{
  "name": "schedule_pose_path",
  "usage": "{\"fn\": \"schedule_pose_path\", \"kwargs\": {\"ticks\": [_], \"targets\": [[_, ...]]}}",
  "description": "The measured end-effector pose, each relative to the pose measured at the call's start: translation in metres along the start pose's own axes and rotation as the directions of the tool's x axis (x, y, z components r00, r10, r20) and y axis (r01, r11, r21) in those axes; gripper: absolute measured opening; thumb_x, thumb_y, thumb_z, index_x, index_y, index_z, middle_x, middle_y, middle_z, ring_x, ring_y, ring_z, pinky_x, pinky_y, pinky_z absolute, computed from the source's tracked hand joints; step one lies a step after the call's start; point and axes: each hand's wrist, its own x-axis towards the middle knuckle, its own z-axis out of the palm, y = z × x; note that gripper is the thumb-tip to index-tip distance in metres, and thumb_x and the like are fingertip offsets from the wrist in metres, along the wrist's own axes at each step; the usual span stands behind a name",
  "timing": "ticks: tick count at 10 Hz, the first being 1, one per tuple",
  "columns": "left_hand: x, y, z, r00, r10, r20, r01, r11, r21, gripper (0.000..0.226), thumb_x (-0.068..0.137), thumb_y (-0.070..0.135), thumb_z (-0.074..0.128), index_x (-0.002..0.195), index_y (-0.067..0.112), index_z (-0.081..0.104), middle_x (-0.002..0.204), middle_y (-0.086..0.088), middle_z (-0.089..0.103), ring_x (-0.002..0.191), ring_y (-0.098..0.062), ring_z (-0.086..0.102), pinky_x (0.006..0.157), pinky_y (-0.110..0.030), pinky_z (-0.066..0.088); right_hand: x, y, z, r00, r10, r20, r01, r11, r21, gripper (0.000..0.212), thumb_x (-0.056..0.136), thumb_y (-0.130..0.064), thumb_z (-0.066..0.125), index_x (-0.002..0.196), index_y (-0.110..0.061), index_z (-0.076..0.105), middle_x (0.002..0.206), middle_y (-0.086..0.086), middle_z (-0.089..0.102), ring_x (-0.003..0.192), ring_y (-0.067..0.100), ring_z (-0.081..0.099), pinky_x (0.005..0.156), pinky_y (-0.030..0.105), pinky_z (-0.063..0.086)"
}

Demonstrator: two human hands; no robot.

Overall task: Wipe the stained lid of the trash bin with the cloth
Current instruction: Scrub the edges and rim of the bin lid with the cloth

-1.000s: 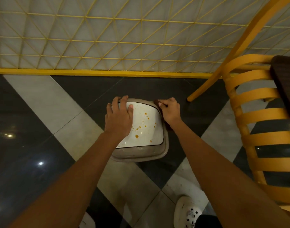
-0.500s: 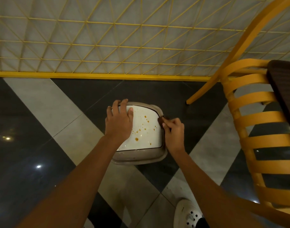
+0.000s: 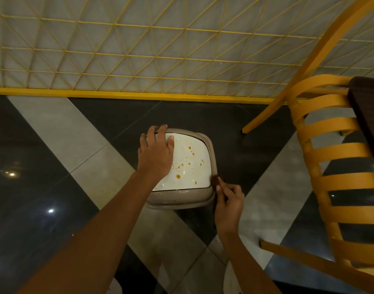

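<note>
A small beige trash bin (image 3: 177,200) stands on the floor below me. Its white lid (image 3: 192,166) carries several orange stains near the middle. My left hand (image 3: 155,154) lies across the lid's left side, fingers curled over the far left rim. My right hand (image 3: 229,205) pinches a small dark brown cloth (image 3: 216,180) and holds it against the bin's near right corner, at the rim.
A yellow slatted wooden chair (image 3: 334,166) with a dark seat stands close on the right, one leg (image 3: 264,116) reaching the floor behind the bin. A yellow wire lattice fence (image 3: 139,60) with a yellow base bar runs across the back. Black and grey floor tiles surround the bin.
My right hand has drawn the cloth along the bin's right rim from the far corner toward the near corner. My left hand has stayed on the lid's left side.
</note>
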Motion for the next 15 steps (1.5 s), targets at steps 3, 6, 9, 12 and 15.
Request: {"fn": "schedule_pose_path", "kwargs": {"ticks": [3, 6, 9, 12, 15], "targets": [[-0.002, 0.001, -0.001, 1.0, -0.006, 0.009, 0.006, 1.0, 0.0, 0.048, 0.098, 0.037, 0.026, 0.144, 0.022, 0.022, 0.151, -0.01, 0.018, 0.139, -0.034, 0.014, 0.112, -0.049, 0.023, -0.017, 0.004, 0.001, 0.999, -0.036, -0.018, 0.036, 0.999, 0.016, 0.025, 0.087, -0.008, 0.056, 0.111, -0.009, 0.063, 0.098, -0.001, 0.05, 0.094, 0.015, 0.049, 0.084, 0.023, 0.045], [0.0, -0.001, 0.001, 1.0, 0.005, -0.014, -0.005, 1.0, 0.014, 0.048, 0.098, 0.037, 0.027, 0.143, 0.021, 0.025, 0.149, -0.011, 0.021, 0.137, -0.035, 0.019, 0.11, -0.05, 0.027, -0.037, 0.003, 0.001, 0.999, 0.035, -0.009, -0.034, 0.995, 0.09, 0.023, 0.086, -0.01, 0.056, 0.108, -0.011, 0.064, 0.096, -0.004, 0.051, 0.096, 0.02, 0.052, 0.086, 0.026, 0.045], [0.0, -0.001, 0.001, 0.999, 0.02, -0.03, -0.02, 1.0, 0.008, 0.047, 0.097, 0.036, 0.029, 0.142, 0.02, 0.027, 0.148, -0.012, 0.024, 0.136, -0.035, 0.021, 0.108, -0.051, 0.029, 0.027, -0.018, 0.003, 0.981, -0.09, 0.171, 0.109, 0.989, -0.104, 0.028, 0.09, -0.013, 0.053, 0.117, -0.013, 0.059, 0.11, 0.005, 0.051, 0.1, 0.008, 0.038, 0.092, 0.019, 0.038], [0.0, -0.001, 0.0, 1.0, 0.012, -0.01, -0.012, 1.0, 0.011, 0.048, 0.098, 0.037, 0.027, 0.143, 0.021, 0.024, 0.149, -0.011, 0.021, 0.138, -0.034, 0.018, 0.11, -0.05, 0.026, 0.01, -0.015, -0.003, 0.993, -0.052, 0.109, 0.057, 0.997, -0.043, 0.025, 0.089, -0.013, 0.053, 0.113, -0.01, 0.062, 0.098, -0.005, 0.045, 0.096, 0.01, 0.04, 0.084, 0.02, 0.037], [-0.001, 0.0, -0.002, 1.0, -0.007, -0.003, 0.007, 1.0, -0.015, 0.048, 0.098, 0.037, 0.028, 0.143, 0.021, 0.024, 0.149, -0.011, 0.021, 0.138, -0.034, 0.018, 0.11, -0.05, 0.026, -0.016, -0.01, -0.003, 0.991, 0.127, 0.032, -0.129, 0.987, 0.1, 0.024, 0.088, -0.015, 0.055, 0.11, -0.011, 0.063, 0.099, -0.004, 0.05, 0.098, 0.017, 0.05, 0.092, 0.03, 0.044]]}}
